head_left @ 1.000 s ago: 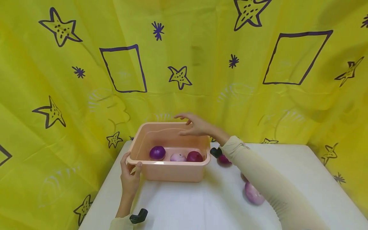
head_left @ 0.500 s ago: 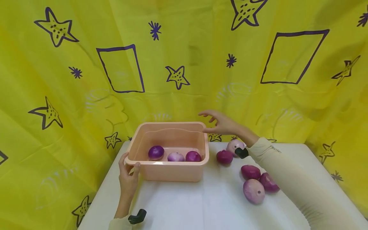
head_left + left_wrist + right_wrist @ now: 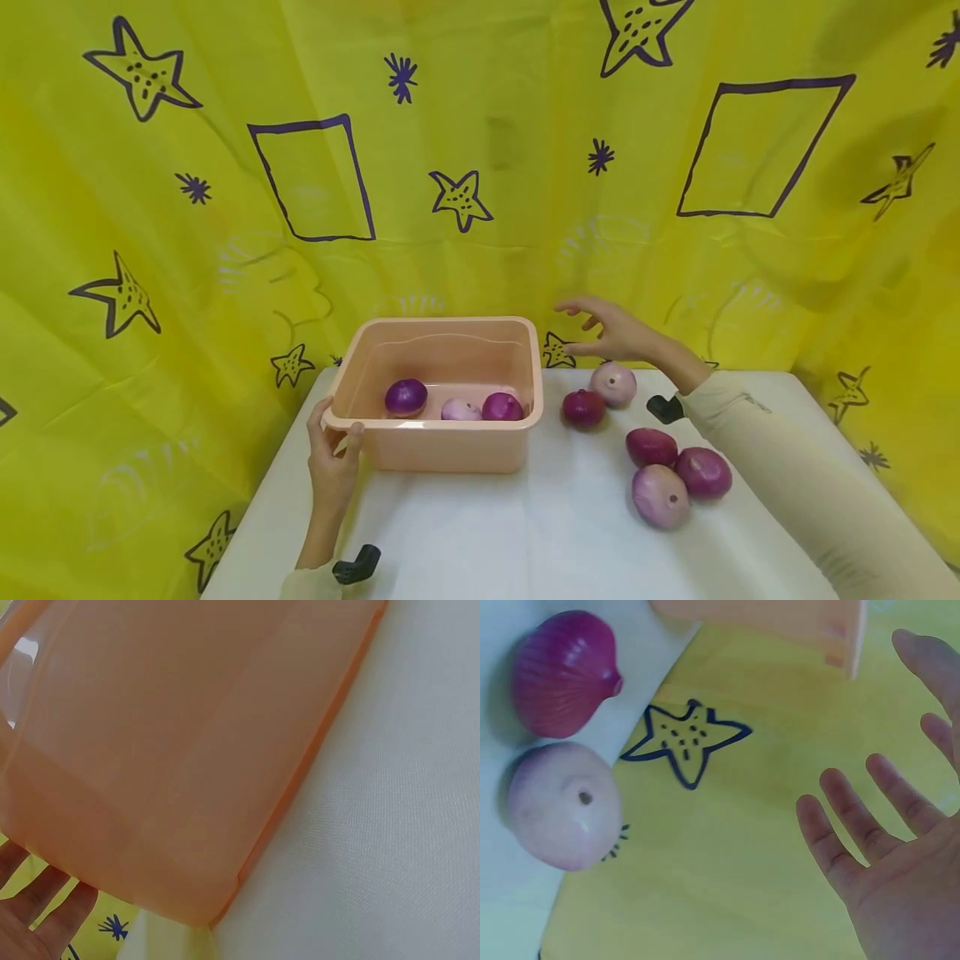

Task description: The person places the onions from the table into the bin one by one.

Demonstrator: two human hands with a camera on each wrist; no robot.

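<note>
My left hand (image 3: 333, 467) grips the near left corner of a peach plastic tub (image 3: 450, 446), thumb at the front and fingers along its left side. The left wrist view shows fingers (image 3: 64, 915) against the tub wall (image 3: 165, 765). Inside the tub lie a dark purple onion (image 3: 406, 397), a pale onion (image 3: 461, 409) and a magenta onion (image 3: 502, 407). My right hand (image 3: 618, 331) hovers empty right of the tub, fingers spread. Below it, a red onion (image 3: 583, 408) and a pale onion (image 3: 613, 383) sit together on the table.
Farther right on the white table (image 3: 480, 533) are a red onion (image 3: 651, 447), a purple onion (image 3: 703, 472) and a pale pink onion (image 3: 660, 497), close together. A yellow curtain (image 3: 525, 267) with drawn stars hangs behind the table and at both sides.
My right hand has moved from over the tub to the right, bringing the onions on the table into full view. The left hand keeps its hold on the tub corner.
</note>
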